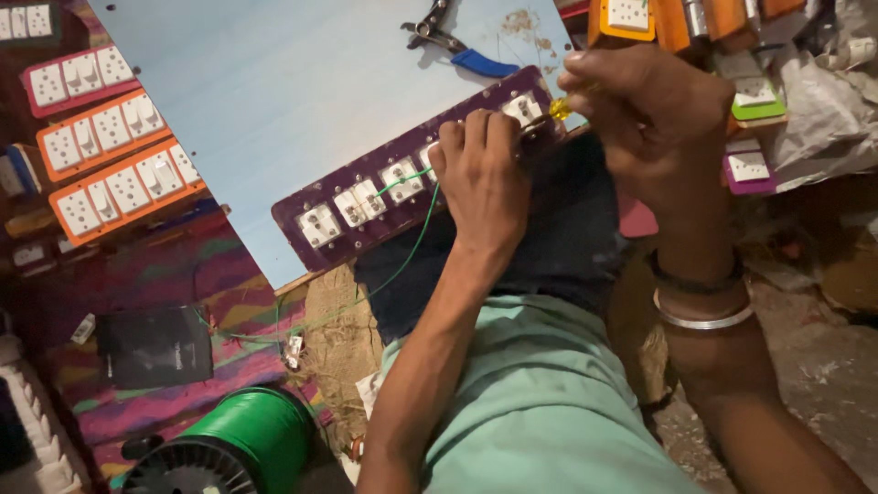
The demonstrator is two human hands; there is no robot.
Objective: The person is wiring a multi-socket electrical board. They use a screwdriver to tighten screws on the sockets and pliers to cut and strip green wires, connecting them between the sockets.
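Purple switch panel (366, 206) pinned under left hand (480, 178); right hand (654, 123) grips yellow screwdriver (556, 110)

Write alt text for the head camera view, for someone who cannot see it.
A person's left hand presses on a dark purple switch panel at the edge of a pale blue board, while the right hand drives a yellow-handled screwdriver into it. Green wire trails from the panel toward a green spool; orange switch panels lie to the left.
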